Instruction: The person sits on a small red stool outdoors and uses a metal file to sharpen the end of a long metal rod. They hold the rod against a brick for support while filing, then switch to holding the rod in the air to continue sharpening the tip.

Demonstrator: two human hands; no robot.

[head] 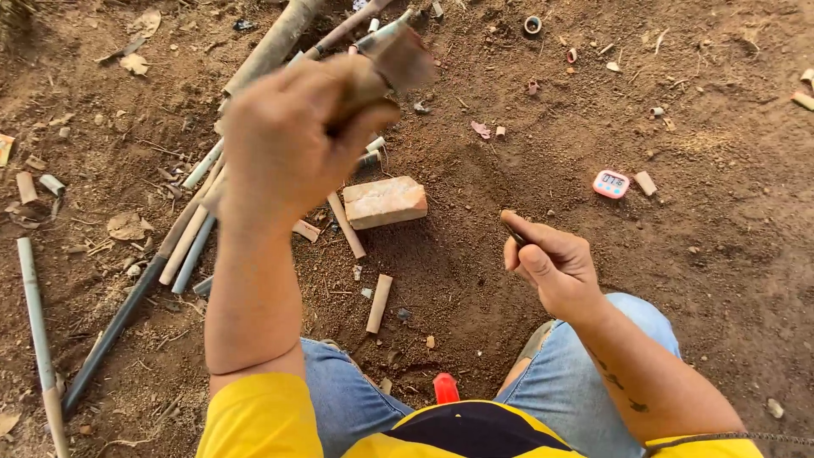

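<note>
Two hands work over dirt: left hand (284, 144) clamped on one hammer (398, 59), right hand (551, 267) pinching one dark rod (515, 233) near one brick (384, 202).

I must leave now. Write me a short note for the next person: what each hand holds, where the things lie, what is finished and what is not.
Left hand: raised, shut on a blurred tool with a flat dark head.
Right hand: lower, over the knee, pinching a thin dark piece.
On the soil: a brick ahead of the knees, short cut tube pieces around it, long pipes on the left, a small pink timer on the right.
Done: several short pieces lie cut.
Left: the long pipes remain whole.
</note>
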